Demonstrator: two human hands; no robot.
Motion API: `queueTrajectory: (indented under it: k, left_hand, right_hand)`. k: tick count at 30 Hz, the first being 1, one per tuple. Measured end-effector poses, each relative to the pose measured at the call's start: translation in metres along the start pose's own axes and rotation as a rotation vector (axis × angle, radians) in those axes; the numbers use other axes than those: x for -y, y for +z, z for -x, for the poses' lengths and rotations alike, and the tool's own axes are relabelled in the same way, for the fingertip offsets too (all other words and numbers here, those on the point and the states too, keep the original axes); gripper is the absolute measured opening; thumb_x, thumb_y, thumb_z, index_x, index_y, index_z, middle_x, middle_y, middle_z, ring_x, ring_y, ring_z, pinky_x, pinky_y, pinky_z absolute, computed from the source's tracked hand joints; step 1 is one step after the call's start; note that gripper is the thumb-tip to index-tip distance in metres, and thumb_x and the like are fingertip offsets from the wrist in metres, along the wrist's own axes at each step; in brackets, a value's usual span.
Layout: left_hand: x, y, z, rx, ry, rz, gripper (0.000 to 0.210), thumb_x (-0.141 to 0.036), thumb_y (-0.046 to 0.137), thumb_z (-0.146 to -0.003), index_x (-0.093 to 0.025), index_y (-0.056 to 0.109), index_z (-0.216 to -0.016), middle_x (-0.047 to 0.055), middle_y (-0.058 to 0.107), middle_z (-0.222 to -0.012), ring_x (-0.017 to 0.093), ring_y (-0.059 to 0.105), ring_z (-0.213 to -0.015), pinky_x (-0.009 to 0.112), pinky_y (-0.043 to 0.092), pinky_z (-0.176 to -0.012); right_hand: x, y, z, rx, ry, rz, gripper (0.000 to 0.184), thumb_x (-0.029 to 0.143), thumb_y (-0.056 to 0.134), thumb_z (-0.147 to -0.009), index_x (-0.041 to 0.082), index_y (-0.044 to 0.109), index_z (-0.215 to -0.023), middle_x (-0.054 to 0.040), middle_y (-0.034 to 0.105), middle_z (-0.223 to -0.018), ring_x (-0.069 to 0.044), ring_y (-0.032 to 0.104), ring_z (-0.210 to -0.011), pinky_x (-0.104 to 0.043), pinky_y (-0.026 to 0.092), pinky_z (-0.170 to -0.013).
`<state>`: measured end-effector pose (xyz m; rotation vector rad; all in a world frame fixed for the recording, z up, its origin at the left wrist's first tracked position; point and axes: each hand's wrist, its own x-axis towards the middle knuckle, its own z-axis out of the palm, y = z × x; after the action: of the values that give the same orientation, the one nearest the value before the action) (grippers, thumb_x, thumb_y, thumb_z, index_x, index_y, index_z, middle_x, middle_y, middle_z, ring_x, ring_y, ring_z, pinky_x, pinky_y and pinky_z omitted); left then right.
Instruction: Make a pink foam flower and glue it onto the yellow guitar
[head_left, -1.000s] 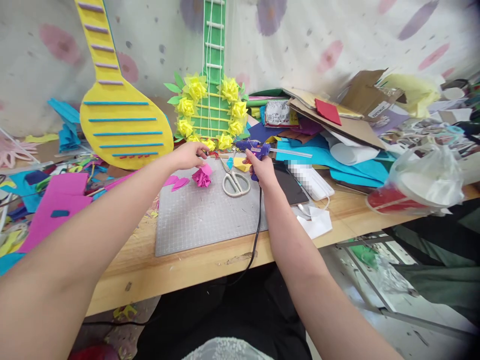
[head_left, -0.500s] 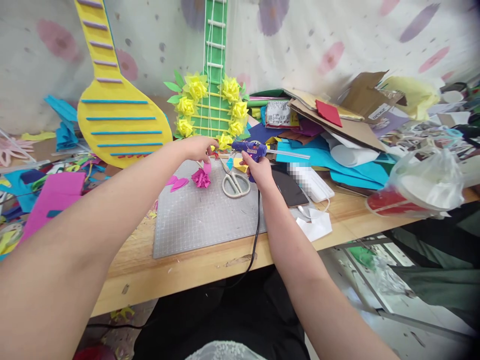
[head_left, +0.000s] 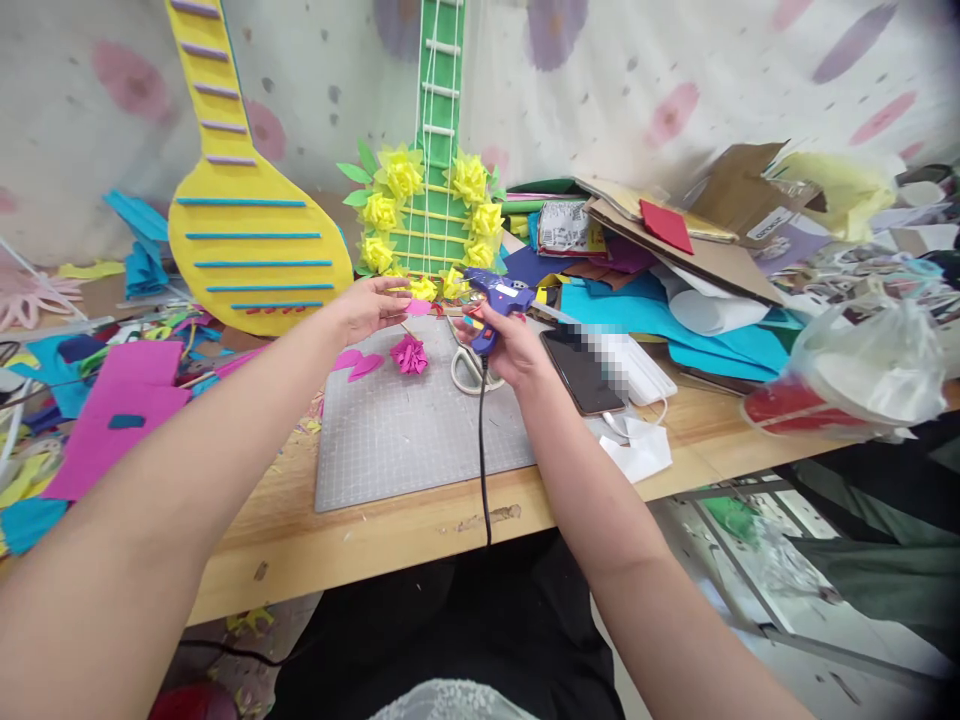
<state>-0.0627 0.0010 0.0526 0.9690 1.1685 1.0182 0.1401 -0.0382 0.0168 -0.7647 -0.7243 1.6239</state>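
Note:
My left hand (head_left: 375, 308) has its fingers stretched together, with a small pink paper petal (head_left: 418, 308) at the fingertips. In my right hand (head_left: 517, 347) is a blue-purple hot glue gun (head_left: 504, 292), its nozzle pointing left toward the petal and a clear glue stick out of its back. Below them a crumpled magenta paper flower (head_left: 409, 354) lies on the grey cutting mat (head_left: 420, 430). Loose magenta petals (head_left: 366, 367) are left of the flower. White-handled scissors (head_left: 469, 372) lie right of it, partly behind the gun's cord.
A yellow guitar-shaped cutout (head_left: 259, 235) and a green one with yellow flowers (head_left: 431, 215) lean at the back. On the right are a phone (head_left: 581, 370), a white power bank (head_left: 641, 365), a bagged cup (head_left: 832, 395) and piled paper. Magenta sheets (head_left: 124, 420) and scraps cover the left.
The glue gun has tilted and its handle and cord have swung left. My left hand's fingers have straightened, with the petal now flatter at their tips. The view has shifted slightly.

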Motion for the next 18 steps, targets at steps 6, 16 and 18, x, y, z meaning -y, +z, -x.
queueTrajectory:
  k: [6, 16, 18]
  left_hand:
    - [0.017, 0.008, -0.003, -0.083, 0.007, 0.301, 0.024, 0.002, 0.06, -0.072, -0.016, 0.061, -0.088, 0.001, 0.068, -0.076, 0.008, 0.062, -0.066, 0.023, 0.048, -0.073]
    - [0.033, -0.001, 0.006, -0.142, 0.009, 0.35, 0.025, -0.002, 0.061, -0.072, -0.021, 0.058, -0.088, -0.004, 0.068, -0.081, 0.006, 0.059, -0.064, 0.033, 0.052, -0.081]
    - [0.035, -0.001, 0.009, -0.134, -0.013, 0.32, 0.027, 0.0, 0.062, -0.07, -0.019, 0.059, -0.087, -0.003, 0.067, -0.08, 0.006, 0.06, -0.065, 0.029, 0.052, -0.077]
  right_hand:
    - [-0.042, 0.037, 0.023, 0.028, 0.098, -0.334, 0.013, 0.011, 0.06, -0.073, 0.02, 0.054, -0.078, 0.0029, 0.067, -0.072, -0.016, 0.067, -0.08, -0.045, 0.052, -0.089]
    - [-0.052, 0.043, 0.025, -0.182, 0.104, -0.382, 0.012, 0.012, 0.056, -0.074, 0.02, 0.051, -0.081, 0.0031, 0.064, -0.071, -0.014, 0.065, -0.073, -0.042, 0.057, -0.08]
    - [-0.051, 0.042, 0.023, -0.184, 0.092, -0.33, 0.015, 0.012, 0.058, -0.072, 0.02, 0.05, -0.082, 0.0032, 0.064, -0.074, -0.014, 0.065, -0.072, -0.04, 0.058, -0.077]
